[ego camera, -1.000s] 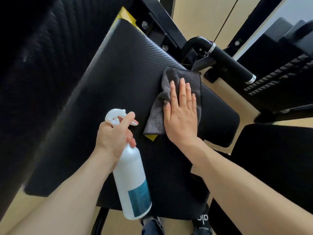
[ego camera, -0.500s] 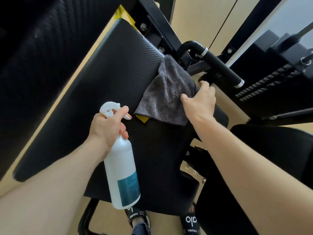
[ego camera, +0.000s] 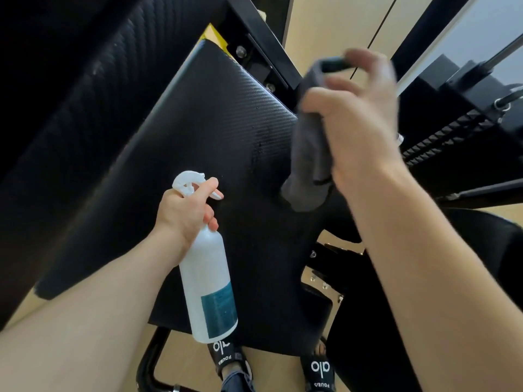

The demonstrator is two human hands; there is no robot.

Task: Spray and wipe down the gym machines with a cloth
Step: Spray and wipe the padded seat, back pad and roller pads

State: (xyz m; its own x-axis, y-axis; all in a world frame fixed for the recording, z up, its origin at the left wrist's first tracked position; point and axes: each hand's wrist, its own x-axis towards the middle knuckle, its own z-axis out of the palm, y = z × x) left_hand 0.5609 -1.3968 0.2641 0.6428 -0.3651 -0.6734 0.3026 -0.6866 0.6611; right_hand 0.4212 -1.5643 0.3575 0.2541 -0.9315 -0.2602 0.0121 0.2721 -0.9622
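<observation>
Cloth (ego camera: 307,154) now off pad (ego camera: 215,131), in rt hand (ego camera: 359,131)

Grey cloth (ego camera: 308,154) in right hand (ego camera: 359,123), thin dark hem line just beside the fingers. White spray bottle (ego camera: 208,284), white trigger head at left hand (ego camera: 184,213) fingertips, teal-blue label patch well below the fingers. Seat pad (ego camera: 215,131) black, fine carbon-weave ribbed pattern, faint wet speckles near the cloth. Machine frame (ego camera: 254,32) black with yellow sticker (ego camera: 210,35). Floor (ego camera: 325,24) pale tan. 2 black sandals (ego camera: 318,369) with white lettering.
</observation>
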